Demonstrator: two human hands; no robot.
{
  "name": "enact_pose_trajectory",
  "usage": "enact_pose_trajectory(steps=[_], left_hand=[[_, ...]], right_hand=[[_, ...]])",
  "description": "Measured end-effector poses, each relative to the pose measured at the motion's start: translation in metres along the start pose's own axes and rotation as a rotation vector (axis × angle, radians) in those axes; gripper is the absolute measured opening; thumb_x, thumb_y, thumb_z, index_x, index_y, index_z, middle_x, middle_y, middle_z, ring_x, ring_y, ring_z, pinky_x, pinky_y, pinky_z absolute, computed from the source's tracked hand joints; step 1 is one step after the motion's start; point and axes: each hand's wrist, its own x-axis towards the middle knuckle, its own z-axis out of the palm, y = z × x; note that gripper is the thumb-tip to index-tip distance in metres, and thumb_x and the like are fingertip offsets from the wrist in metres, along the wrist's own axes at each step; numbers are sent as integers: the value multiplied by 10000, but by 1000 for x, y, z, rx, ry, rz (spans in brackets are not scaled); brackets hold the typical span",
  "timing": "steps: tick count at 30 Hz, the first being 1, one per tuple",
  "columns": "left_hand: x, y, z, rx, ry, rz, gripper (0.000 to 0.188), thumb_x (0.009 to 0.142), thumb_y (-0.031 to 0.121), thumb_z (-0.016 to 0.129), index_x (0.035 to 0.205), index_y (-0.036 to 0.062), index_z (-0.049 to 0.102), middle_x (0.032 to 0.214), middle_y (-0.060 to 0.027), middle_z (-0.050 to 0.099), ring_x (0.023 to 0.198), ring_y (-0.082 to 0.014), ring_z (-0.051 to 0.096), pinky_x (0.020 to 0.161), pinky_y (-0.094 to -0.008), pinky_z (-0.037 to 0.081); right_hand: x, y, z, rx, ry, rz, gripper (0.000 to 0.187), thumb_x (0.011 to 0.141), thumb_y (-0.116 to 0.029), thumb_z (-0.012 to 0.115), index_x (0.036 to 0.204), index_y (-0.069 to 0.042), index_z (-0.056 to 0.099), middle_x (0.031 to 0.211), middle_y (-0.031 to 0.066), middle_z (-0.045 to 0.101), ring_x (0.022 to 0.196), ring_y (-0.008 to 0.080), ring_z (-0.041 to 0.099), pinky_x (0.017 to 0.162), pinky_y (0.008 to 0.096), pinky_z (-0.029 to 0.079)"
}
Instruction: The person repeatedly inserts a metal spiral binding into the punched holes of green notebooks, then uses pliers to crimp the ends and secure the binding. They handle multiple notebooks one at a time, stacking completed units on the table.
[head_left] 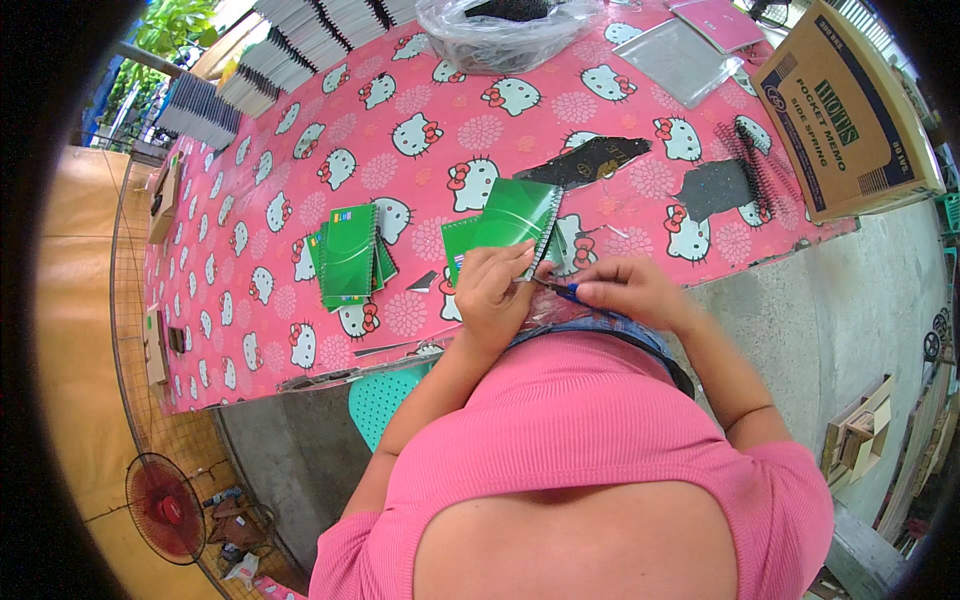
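Note:
My left hand (pixel 492 292) is closed on the lower part of a green spiral notebook (pixel 515 212), tilted near the table's front edge. Another green notebook (pixel 456 238) shows partly from beneath it. In my right hand (pixel 638 290) is a small pair of pliers (pixel 566 291) with blue handles. Its metal tip reaches the bottom end of the notebook's wire spiral, close to my left fingers, which hide part of the contact. To the left lies a small stack of green spiral notebooks (pixel 350 255).
A pink patterned cloth (pixel 420 135) covers the table. Loose black coils (pixel 757 175) lie near a cardboard box (pixel 850 110) at right. Dark worn patches (pixel 590 162) mark the cloth. A clear plastic bag (pixel 500 40) and stacked notebooks (pixel 245 90) stand at the back.

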Motion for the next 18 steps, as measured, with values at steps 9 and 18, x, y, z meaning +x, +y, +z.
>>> enact_pose_trajectory(steps=[9, 18], left_hand=[[-5, -5, -11, 111, -230, 35, 324, 647, 72, 809, 943, 44, 680, 1072, -115, 690, 841, -244, 627, 735, -335, 492], [-3, -9, -15, 134, -366, 58, 376, 642, 93, 808, 993, 48, 680, 1126, -76, 677, 798, -241, 582, 727, -334, 481]], right_hand=[[1, -9, -41, -715, 68, -178, 444, 855, -313, 684, 1177, -23, 588, 1124, 120, 628, 1039, 261, 601, 885, 379, 467], [47, 3, -74, -1123, 420, -667, 468, 809, -331, 696, 1188, -77, 588, 1144, 104, 577, 1071, 299, 533, 914, 425, 404]])
